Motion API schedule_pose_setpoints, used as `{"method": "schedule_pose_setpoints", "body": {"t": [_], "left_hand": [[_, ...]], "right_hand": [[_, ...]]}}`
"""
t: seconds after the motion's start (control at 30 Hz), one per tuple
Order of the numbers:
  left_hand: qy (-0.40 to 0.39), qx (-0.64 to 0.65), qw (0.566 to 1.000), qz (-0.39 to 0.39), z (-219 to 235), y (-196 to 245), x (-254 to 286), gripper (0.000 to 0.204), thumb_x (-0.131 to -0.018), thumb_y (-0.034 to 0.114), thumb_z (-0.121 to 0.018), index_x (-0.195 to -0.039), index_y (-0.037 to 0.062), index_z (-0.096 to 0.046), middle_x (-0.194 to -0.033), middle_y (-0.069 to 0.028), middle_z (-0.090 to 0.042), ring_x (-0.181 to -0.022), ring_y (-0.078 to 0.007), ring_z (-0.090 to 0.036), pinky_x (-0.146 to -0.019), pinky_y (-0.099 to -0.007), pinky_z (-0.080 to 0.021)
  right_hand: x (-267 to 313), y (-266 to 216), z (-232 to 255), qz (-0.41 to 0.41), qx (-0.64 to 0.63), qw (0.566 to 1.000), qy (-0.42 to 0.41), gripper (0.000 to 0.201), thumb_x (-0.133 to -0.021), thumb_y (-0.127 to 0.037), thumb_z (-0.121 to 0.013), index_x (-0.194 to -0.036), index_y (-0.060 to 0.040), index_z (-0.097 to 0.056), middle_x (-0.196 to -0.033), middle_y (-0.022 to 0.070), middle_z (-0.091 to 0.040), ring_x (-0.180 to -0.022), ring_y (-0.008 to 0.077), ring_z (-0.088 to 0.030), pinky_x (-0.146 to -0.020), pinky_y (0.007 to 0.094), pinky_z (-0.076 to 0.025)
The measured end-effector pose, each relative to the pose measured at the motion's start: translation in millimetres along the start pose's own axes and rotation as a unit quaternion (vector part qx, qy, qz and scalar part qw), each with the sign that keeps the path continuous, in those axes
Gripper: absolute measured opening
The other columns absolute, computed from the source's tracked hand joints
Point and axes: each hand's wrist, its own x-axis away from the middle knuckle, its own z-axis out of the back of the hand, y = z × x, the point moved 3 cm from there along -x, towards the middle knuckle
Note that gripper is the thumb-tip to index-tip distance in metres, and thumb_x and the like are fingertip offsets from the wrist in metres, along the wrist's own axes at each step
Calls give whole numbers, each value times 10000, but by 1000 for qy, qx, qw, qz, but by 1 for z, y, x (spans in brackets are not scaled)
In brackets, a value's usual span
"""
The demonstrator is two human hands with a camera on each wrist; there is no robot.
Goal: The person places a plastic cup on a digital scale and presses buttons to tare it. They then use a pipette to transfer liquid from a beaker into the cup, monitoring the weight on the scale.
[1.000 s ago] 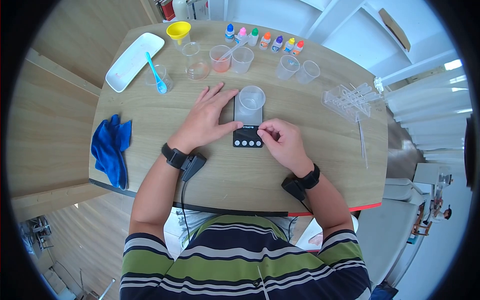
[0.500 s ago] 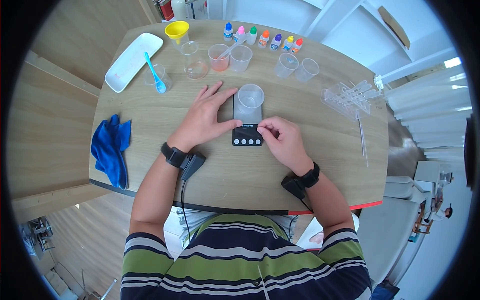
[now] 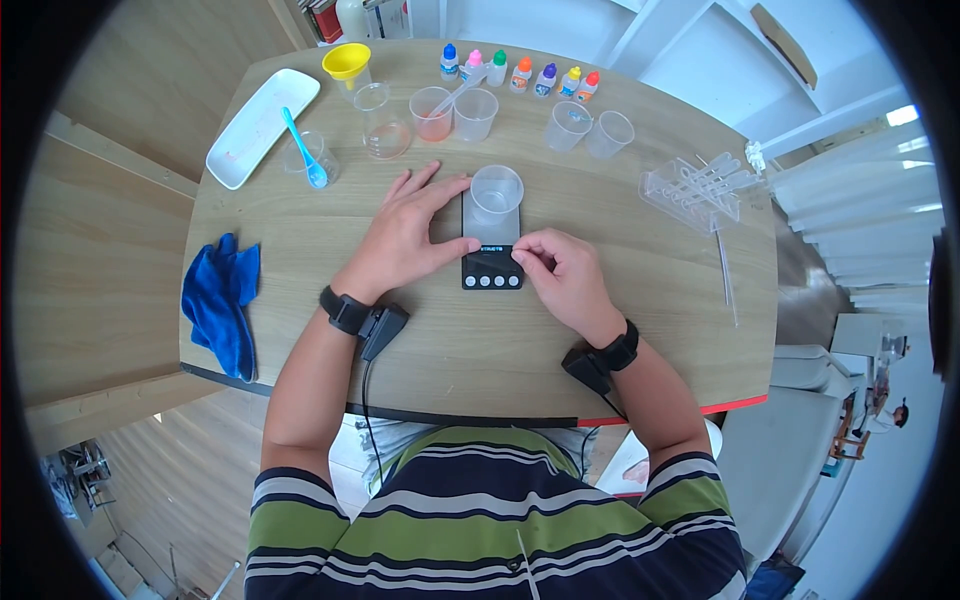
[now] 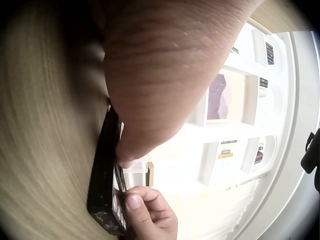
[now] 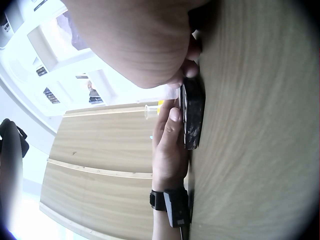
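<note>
A black digital scale (image 3: 492, 262) lies flat in the middle of the table. On its grey plate stands a clear plastic cup (image 3: 497, 190). My left hand (image 3: 405, 238) is spread along the scale's left side, the index fingertip by the upper corner and the thumb tip over the edge beside the display. At the opposite edge, my right hand (image 3: 562, 278) has curled fingers and holds the scale's border with thumb and index fingertip close together. In the left wrist view, the right hand (image 4: 150, 212) shows just above the row of round buttons.
Behind the scale stand clear cups (image 3: 475, 115), one with pink liquid (image 3: 433, 125), a beaker (image 3: 385, 140) and several colour-capped bottles (image 3: 520, 75). A white tray (image 3: 215, 170) and a blue cloth (image 3: 222, 305) lie left. To the right is a rack of clear tubes (image 3: 700, 190).
</note>
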Motion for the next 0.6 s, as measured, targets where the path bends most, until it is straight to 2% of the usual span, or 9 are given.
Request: {"method": "schedule_pose_setpoints", "body": {"t": [0.13,0.2,0.47,0.6], "left_hand": [[-14,2,1000,3,1,1,0,814,-858,374,-928,-1553,76,-627,-1559,-181,-658,-1610,-415,-427,-1345,-609,-242],[-14,1,1000,4,1,2,0,814,-860,376,-926,-1554,75,-625,-1560,-181,-657,-1610,-416,-427,-1344,-610,-243],[-13,-5,1000,-2,-1,0,1,827,-879,400,-911,-1576,84,-600,-1585,-175,-638,-1613,-421,-418,-1345,-612,-238],[-3,-10,1000,-9,-2,-1,1,785,-879,396,-904,-1535,71,-622,-1561,-166,-655,-1600,-432,-426,-1332,-617,-260]], "right_hand": [[0,-2,0,-7,3,1000,-6,62,-979,-52,-790,-1029,-30,-761,-851,78,-743,-645,155,-650,-608,314,-514],[0,-2,0,-12,13,1000,-16,83,-995,-43,-788,-1067,-4,-771,-858,27,-744,-654,70,-571,-615,265,-471],[0,-1,0,-9,6,1000,-16,83,-993,-49,-793,-1062,-11,-768,-846,20,-738,-639,69,-556,-601,268,-460],[0,-2,0,-8,9,1000,-16,84,-993,-50,-795,-1062,-12,-766,-845,19,-739,-641,66,-560,-601,267,-461]]}}
